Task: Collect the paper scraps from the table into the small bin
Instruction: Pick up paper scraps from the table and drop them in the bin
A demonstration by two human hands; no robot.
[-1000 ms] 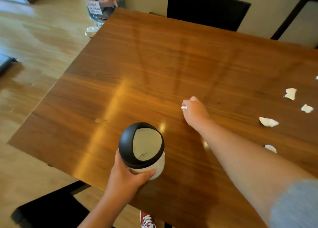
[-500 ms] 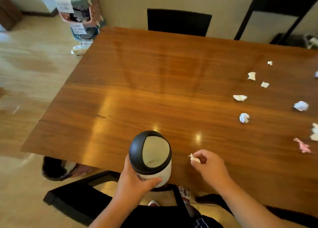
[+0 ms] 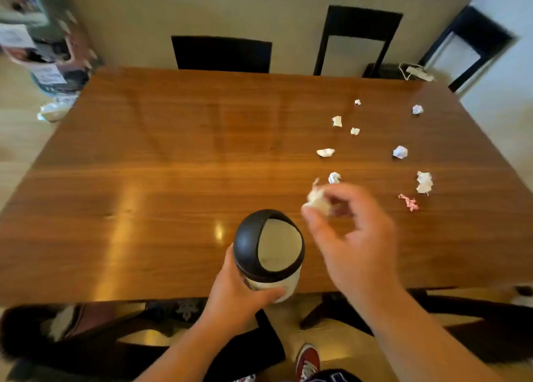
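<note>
The small white bin (image 3: 269, 254) with a black swing lid stands at the near edge of the wooden table (image 3: 173, 165). My left hand (image 3: 239, 298) grips its side from below. My right hand (image 3: 349, 237) hovers just right of the lid, blurred, pinching a crumpled white paper scrap (image 3: 317, 200) in its fingertips above the bin's upper right. Several white scraps lie on the table's right half, among them one (image 3: 334, 177) just beyond my fingers, one (image 3: 325, 152) farther back and a ball (image 3: 400, 152). A pink scrap (image 3: 409, 202) lies to the right.
Dark chairs (image 3: 222, 53) stand along the table's far side against the wall. A stack of baskets (image 3: 43, 55) sits on the floor at the far left. Under the near edge I see a dark chair (image 3: 115, 347) and a red shoe (image 3: 308, 360).
My right hand has picked a scrap from the table's middle, drawn back and risen beside the bin's lid. The view has widened rightward to show more scraps. The left hand stays on the bin.
</note>
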